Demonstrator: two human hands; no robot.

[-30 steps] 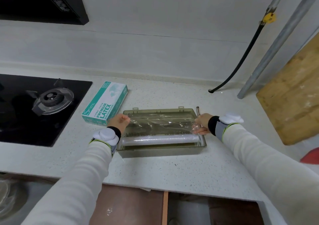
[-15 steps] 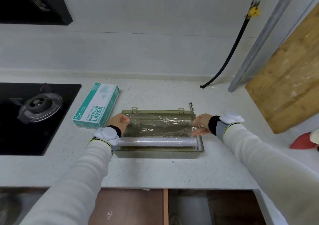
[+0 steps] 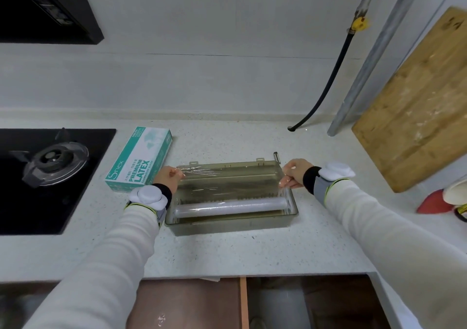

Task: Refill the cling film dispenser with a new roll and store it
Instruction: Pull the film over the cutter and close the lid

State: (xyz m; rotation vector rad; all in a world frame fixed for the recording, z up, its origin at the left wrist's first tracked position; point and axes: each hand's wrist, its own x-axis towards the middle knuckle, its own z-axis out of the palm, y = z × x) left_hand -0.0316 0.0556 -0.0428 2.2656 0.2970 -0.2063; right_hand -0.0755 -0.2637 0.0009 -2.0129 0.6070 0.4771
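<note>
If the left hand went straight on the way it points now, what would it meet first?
Probably the far rim of the dispenser. The left hand, pinching the film, points away and slightly right, clear of the glove box; beyond the rim lie counter and wall. Depth is unclear.

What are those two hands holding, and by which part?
The loose end of the cling film, stretched from the roll over the open dispenser. The left hand pinches its left edge, the right hand its right edge.
</note>
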